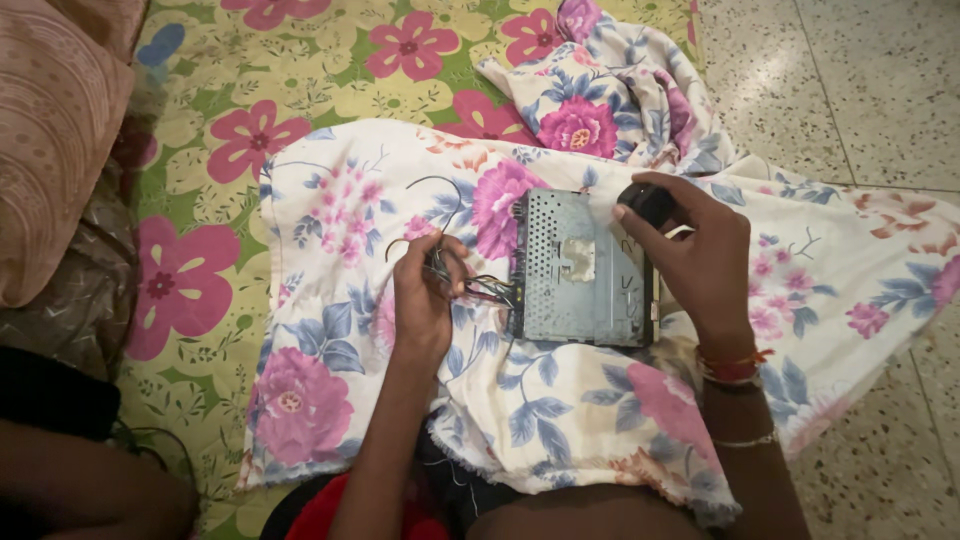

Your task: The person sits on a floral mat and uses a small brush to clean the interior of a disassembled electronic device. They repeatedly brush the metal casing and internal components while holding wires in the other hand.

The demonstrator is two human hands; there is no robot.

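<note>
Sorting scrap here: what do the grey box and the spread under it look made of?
The grey box looks like dull sheet metal: rows of punched holes and folded edges. The spread looks like thin woven cotton, matte, with floral print, wrinkles and a frayed hem.

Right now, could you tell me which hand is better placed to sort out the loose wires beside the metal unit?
The left hand: it already grips the wire bundle at the metal unit's left edge. The right hand rests on the opposite end, at the black front.
</note>
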